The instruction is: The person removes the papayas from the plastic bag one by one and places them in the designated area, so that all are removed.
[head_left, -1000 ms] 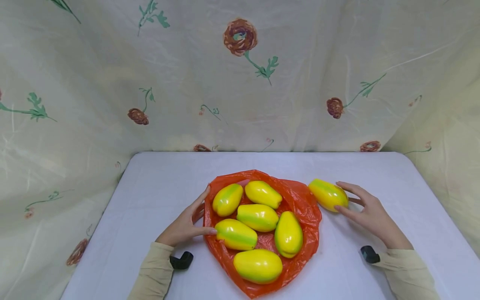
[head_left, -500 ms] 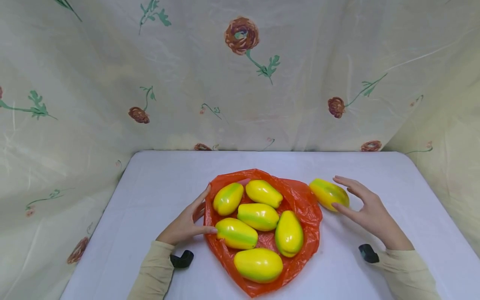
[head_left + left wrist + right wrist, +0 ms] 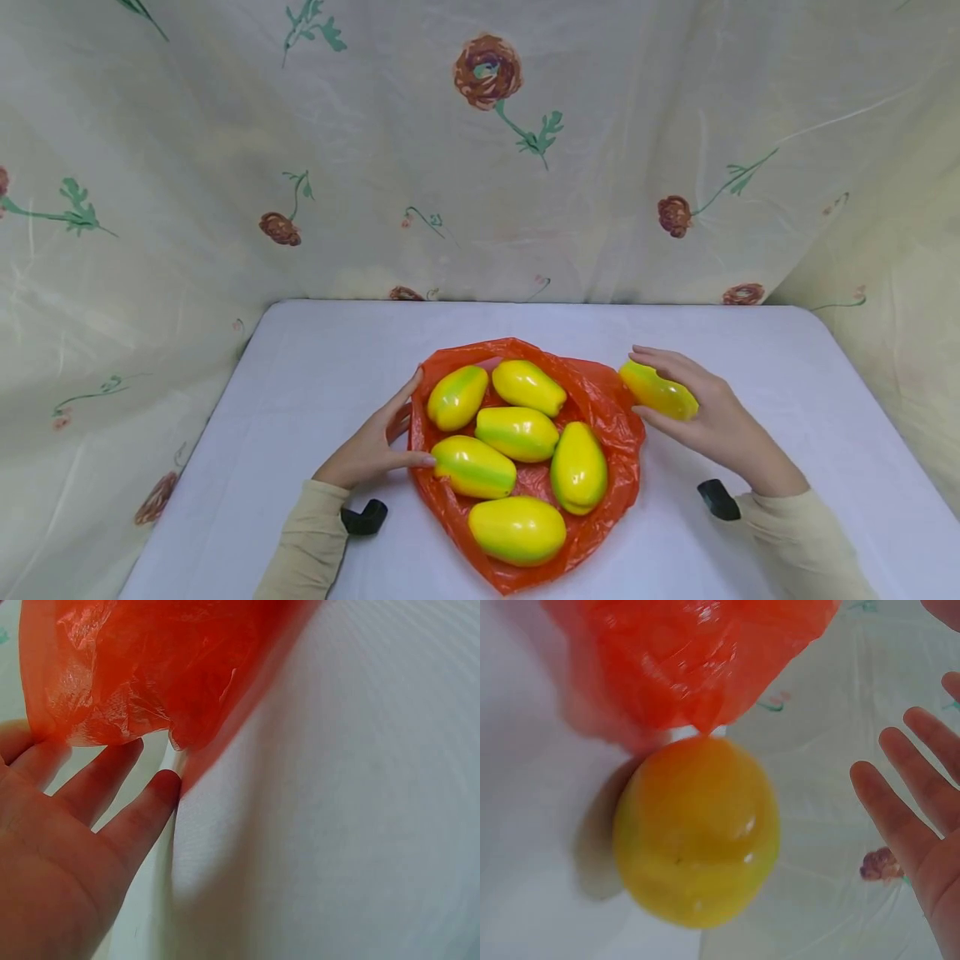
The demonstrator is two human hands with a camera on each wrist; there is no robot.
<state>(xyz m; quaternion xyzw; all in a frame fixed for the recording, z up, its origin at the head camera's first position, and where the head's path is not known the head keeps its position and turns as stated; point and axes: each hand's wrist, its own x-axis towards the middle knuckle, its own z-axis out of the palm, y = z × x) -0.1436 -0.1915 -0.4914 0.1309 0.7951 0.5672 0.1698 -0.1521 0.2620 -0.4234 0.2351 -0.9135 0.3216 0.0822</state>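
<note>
A red plastic bag (image 3: 618, 450) lies wide open on the table with several shiny yellow-green papayas in it, one papaya (image 3: 517, 531) nearest the front. Along the bag's left rim, my left hand (image 3: 372, 448) is spread, its thumb over the rim beside a papaya (image 3: 474, 468). In the left wrist view its straight fingers (image 3: 146, 817) touch the outside of the red plastic. To the bag's right lies another papaya (image 3: 660, 392), its tip at the bag. My right hand (image 3: 701, 408) reaches over it, thumb and fingers on either side; the right wrist view shows the fingers (image 3: 896, 814) straight and apart from it.
A white cloth covers the table (image 3: 337, 350). Behind and at both sides hangs a pale curtain (image 3: 360, 150) with printed flowers. On each wrist sits a small black camera, the left camera (image 3: 364, 517) close to the bag.
My right hand drew back slightly from the loose papaya, spreading its fingers, then moved left over it. The left hand, the bag and the papayas stayed in place.
</note>
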